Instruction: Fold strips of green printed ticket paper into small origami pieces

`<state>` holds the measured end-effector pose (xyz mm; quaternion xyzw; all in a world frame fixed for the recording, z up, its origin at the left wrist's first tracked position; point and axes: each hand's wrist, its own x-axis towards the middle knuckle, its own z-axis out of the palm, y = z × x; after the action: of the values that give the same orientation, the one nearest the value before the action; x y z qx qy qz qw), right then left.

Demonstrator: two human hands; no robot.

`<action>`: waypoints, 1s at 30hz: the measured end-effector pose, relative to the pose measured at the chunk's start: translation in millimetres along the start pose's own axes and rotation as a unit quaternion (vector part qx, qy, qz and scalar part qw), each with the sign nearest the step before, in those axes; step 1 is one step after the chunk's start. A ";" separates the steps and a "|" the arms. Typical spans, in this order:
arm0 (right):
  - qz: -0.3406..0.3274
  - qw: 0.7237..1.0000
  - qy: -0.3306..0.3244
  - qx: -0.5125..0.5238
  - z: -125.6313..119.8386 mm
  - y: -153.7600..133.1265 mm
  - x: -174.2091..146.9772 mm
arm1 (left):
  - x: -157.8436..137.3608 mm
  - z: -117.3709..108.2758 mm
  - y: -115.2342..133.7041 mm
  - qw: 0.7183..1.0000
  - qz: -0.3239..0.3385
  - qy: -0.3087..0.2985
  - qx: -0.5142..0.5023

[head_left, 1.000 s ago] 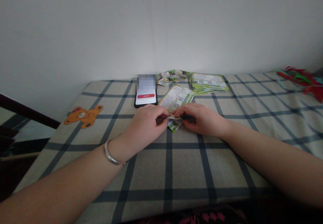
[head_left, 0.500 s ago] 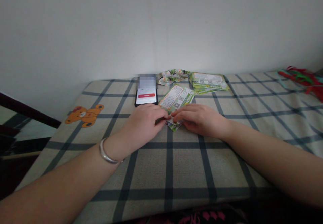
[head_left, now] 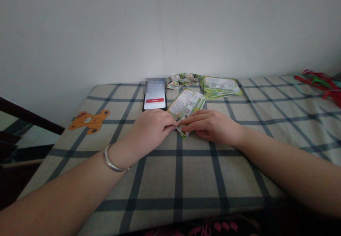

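A green and white printed paper leaflet (head_left: 183,104) lies slanted on the checked tablecloth, its near corner folded over. My left hand (head_left: 154,124) pinches the left edge of that fold between thumb and fingers. Across from it, my right hand (head_left: 210,124) rests with its fingers stretched over the fold, pressing the paper down. The fingertips of both hands are close together at the folded corner. Just beyond my left hand lies a phone (head_left: 155,103) with a lit screen, its top blurred out.
Behind the leaflet are several folded paper pieces (head_left: 183,80) and a stack of similar leaflets (head_left: 222,86), near the white wall. An orange bear cutout (head_left: 90,121) lies at left on the tablecloth (head_left: 160,179). Red and green material (head_left: 322,83) sits at far right.
My right fingers have shifted slightly and flattened over the fold, so more of the folded corner shows. My left hand stays nearly in place at the paper's edge.
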<state>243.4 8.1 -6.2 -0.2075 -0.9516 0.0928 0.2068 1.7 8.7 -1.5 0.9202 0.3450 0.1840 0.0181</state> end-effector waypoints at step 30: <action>-0.015 0.999 -0.044 0.010 -6.1 -6.7 1.5 | -3.0 -2.5 2.4 0.996 0.012 -0.047 0.072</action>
<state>242.4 3.3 1.6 -0.1867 -0.9617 0.1084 0.1687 0.3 4.7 0.2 0.9307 0.3455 0.1151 -0.0336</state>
